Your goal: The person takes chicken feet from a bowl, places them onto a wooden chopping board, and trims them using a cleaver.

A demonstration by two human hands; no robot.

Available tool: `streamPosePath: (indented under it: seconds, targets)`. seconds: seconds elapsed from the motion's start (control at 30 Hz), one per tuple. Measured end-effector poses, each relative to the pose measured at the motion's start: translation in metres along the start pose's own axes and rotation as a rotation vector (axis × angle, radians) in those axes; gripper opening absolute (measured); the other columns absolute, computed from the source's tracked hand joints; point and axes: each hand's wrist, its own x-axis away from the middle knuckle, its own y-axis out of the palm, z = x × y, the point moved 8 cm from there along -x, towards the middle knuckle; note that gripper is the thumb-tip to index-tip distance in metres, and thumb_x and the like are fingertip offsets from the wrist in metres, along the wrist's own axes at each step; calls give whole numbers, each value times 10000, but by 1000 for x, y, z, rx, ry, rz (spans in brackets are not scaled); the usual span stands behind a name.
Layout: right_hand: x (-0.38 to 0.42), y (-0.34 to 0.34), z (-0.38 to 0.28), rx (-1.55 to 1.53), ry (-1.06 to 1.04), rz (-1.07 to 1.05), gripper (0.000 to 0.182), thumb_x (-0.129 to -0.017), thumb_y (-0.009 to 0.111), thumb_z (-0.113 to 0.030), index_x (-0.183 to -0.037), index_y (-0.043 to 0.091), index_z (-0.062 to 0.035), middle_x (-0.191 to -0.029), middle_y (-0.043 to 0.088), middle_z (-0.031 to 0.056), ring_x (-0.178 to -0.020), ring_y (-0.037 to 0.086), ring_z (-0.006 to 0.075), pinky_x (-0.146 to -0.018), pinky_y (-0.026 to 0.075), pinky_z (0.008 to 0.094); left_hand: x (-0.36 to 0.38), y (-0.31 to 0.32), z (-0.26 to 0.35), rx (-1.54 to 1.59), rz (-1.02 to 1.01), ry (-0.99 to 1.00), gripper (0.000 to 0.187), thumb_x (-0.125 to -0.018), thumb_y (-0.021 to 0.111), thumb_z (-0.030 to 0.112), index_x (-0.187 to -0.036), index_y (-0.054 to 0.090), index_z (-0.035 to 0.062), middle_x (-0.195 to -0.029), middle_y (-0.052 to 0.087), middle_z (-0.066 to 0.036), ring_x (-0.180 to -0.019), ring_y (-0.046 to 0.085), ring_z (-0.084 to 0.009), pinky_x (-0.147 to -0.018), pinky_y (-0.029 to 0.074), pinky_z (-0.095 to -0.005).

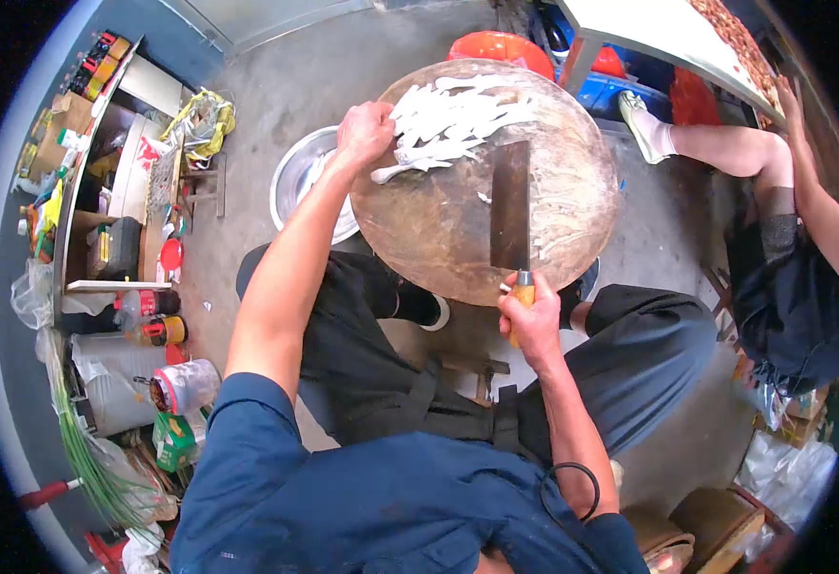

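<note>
A round wooden chopping block [429, 251] stands in front of my knees. Across its far left part lies a pile of white, elongated pieces [453, 120] that look like chicken feet. My left hand [367, 134] is closed at the pile's left edge; whatever is in its fingers is hidden. One longer piece [410, 170] lies just right of that hand. My right hand [532, 316] grips the wooden handle of a cleaver [510, 206], whose broad dark blade rests over the block, pointing away from me. Left of the block, partly behind my forearm, a metal basin [281, 182] holds some white pieces.
At the right, another person's leg [726, 151] and arm [812, 182] show beside a white table [668, 43] bearing reddish-brown bits. An orange-red container [503, 50] sits behind the block. Cluttered shelves [118, 284] line the left wall, with a small wooden stool [207, 187] nearby.
</note>
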Motion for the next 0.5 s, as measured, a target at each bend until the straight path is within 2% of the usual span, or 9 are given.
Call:
streamPosePath:
  seconds: [0.07, 0.23, 0.3, 0.4, 0.43, 0.5]
  targets:
    - [3, 4, -1, 8, 8, -50, 234, -794, 654, -43, -1001, 546, -26, -657, 556, 20, -446, 528, 107, -404, 417, 272, -2, 19, -16, -199, -108, 34, 287, -822, 600, 166, -1081, 701, 96, -1121, 646, -185, -1086, 603, -366, -911, 481, -472]
    - [0, 6, 3, -52, 102, -124, 238, -788, 649, -37, -1002, 545, -39, -644, 538, 18, -442, 525, 113, -400, 427, 274, 8, 12, -18, -53, -55, 17, 298, -816, 615, 180, -1081, 689, 66, -1129, 629, -199, -1087, 595, -370, -916, 485, -477]
    - [0, 3, 13, -179, 232, -83, 223, -795, 645, -49, -997, 550, -47, -636, 525, 12, -444, 518, 110, -394, 428, 271, 17, 3, -16, -64, 61, 34, 267, -805, 632, 199, -1011, 699, 42, -1084, 640, -190, -1063, 601, -363, -893, 491, -469]
    - [2, -2, 4, -198, 248, -51, 208, -806, 642, -62, -994, 552, -54, -637, 522, 10, -447, 512, 105, -387, 426, 267, 43, -12, 19, -81, 74, 53, 238, -789, 649, 216, -929, 707, 32, -1014, 648, -179, -1016, 608, -359, -870, 496, -463]
    - [1, -4, 1, -174, 230, -26, 207, -807, 646, -66, -990, 551, -59, -645, 531, 15, -448, 513, 103, -385, 425, 266, 49, -11, 29, -92, 101, 164, 238, -767, 678, 243, -874, 707, 33, -960, 647, -175, -982, 609, -356, -853, 496, -465]
    - [-1, -6, 2, -194, 207, -18, 205, -808, 644, -61, -990, 551, -59, -646, 531, 14, -447, 513, 102, -385, 425, 265, 58, -1, 40, -118, 52, 219, 249, -757, 691, 254, -880, 710, 38, -954, 646, -173, -983, 608, -352, -847, 496, -464]
